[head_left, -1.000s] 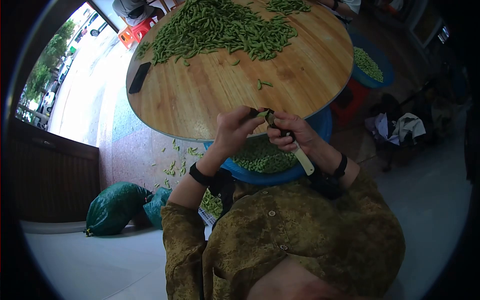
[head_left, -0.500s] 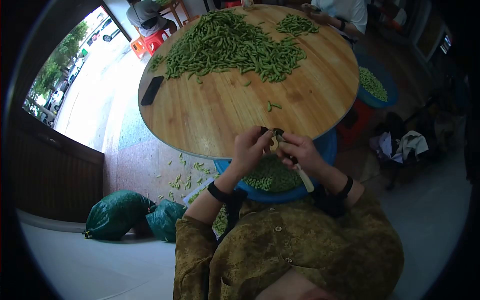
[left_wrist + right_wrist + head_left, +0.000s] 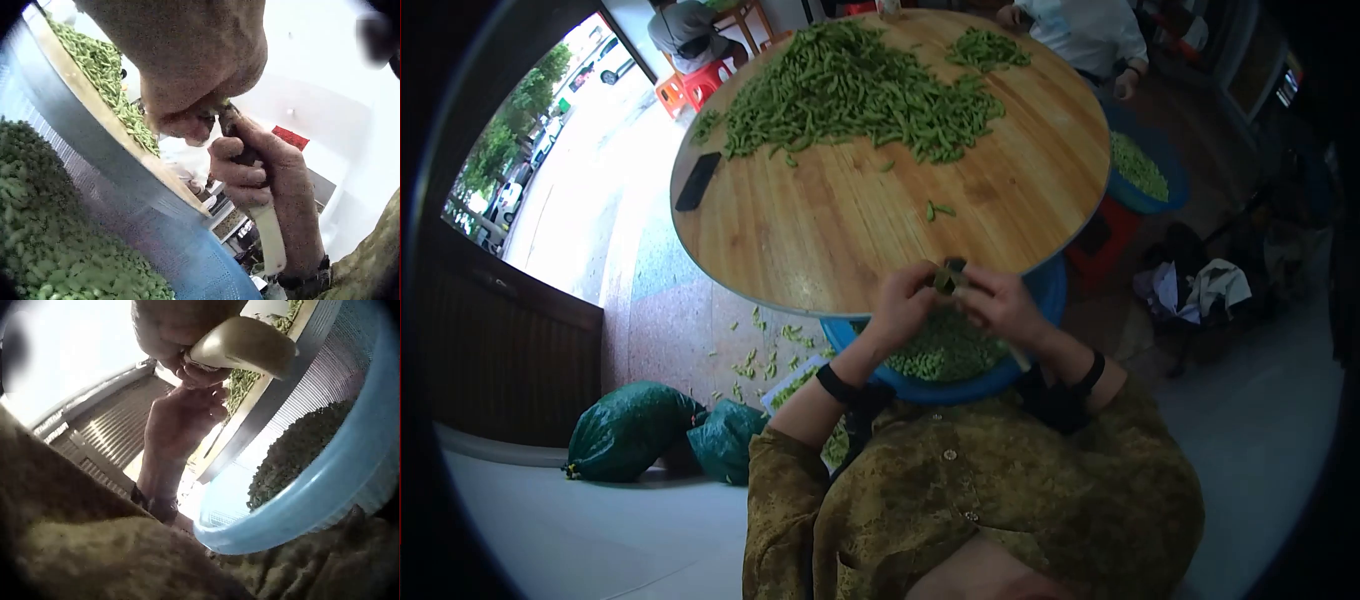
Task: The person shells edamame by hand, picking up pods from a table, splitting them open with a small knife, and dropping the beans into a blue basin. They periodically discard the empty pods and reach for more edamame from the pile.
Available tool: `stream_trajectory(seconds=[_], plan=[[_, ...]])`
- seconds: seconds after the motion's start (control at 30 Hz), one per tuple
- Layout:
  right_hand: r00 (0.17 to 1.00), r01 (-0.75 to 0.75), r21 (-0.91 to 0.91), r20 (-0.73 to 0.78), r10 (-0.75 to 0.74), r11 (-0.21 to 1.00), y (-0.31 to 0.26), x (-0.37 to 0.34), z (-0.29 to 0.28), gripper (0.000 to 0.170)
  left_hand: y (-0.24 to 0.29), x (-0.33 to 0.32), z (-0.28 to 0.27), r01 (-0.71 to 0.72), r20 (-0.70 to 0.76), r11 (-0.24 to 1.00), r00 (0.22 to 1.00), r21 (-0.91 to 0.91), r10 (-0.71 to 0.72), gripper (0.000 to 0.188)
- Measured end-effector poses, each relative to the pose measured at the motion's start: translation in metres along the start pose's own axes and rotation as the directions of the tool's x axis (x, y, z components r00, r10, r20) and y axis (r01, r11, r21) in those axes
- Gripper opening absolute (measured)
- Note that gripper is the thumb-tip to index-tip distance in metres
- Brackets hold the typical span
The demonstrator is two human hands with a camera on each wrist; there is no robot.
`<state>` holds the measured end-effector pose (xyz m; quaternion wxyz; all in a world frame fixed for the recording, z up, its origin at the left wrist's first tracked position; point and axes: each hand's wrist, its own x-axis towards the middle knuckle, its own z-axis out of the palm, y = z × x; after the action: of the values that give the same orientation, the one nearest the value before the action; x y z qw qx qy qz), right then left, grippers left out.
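Both hands meet just past the table's near edge, above a blue mesh basket (image 3: 281,531) of shelled green beans (image 3: 945,350). My left hand (image 3: 903,303) pinches a small green bean pod (image 3: 945,283) between thumb and fingers. In my right hand (image 3: 1003,303) is a knife with a cream handle (image 3: 269,240), its butt pointing back toward the wrist; the blade is hidden among the fingers. The fingertips of the two hands nearly touch, with dark coverings on some of them. The right wrist view shows the handle (image 3: 244,345) sticking out of the right fist.
A large heap of bean pods (image 3: 840,100) covers the far side of the round wooden table (image 3: 820,230). A black phone-like slab (image 3: 698,181) lies at the left. Another person (image 3: 1090,40) sits beyond, near a second blue basin (image 3: 1170,198). Green sacks (image 3: 635,430) and scattered pods lie on the floor.
The view has tilted up, so table and hands sit lower in it. My right hand has turned, showing less of the handle. The person opposite has moved one hand toward the far basin.
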<state>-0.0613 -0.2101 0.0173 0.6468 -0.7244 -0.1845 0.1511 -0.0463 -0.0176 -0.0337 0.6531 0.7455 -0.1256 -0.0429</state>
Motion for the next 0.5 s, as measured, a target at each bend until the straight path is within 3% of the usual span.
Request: stream_trajectory(seconds=[0.03,0.07,0.13,0.17,0.4,0.43,0.5], plan=[[0.989,-0.146,0.204,0.019,0.145,0.968,-0.005,0.001,-0.005,0.035,0.0,0.0,0.0,-0.053,0.102,0.999,0.993,0.015,0.051,0.019],[0.986,-0.168,0.213,0.02,0.168,0.963,-0.007,0.001,-0.011,0.035,0.0,-0.005,0.003,-0.03,0.108,1.0,0.994,0.006,0.029,0.019],[0.981,-0.18,0.362,0.14,0.138,0.915,-0.005,-0.004,-0.02,0.043,0.029,-0.018,0.011,-0.013,0.042,0.976,0.999,-0.215,0.023,0.025],[0.983,-0.168,0.396,0.137,0.122,0.903,-0.003,-0.005,-0.02,0.041,0.034,-0.021,0.01,0.032,0.039,0.995,0.999,-0.09,-0.028,0.033],[0.934,-0.31,0.509,0.32,0.158,0.803,0.002,-0.009,0.0,0.043,0.028,-0.041,0.002,-0.05,-0.127,0.985,0.991,-0.165,0.029,0.02],[0.945,-0.286,0.487,0.284,0.161,0.825,0.0,-0.01,0.003,0.041,0.042,-0.048,-0.01,-0.052,-0.121,0.989,0.99,0.138,0.069,0.017],[0.958,-0.259,0.474,0.238,0.16,0.842,0.003,-0.009,0.0,0.039,0.067,-0.061,-0.04,-0.067,-0.003,0.751,0.996,0.657,0.091,0.014]])
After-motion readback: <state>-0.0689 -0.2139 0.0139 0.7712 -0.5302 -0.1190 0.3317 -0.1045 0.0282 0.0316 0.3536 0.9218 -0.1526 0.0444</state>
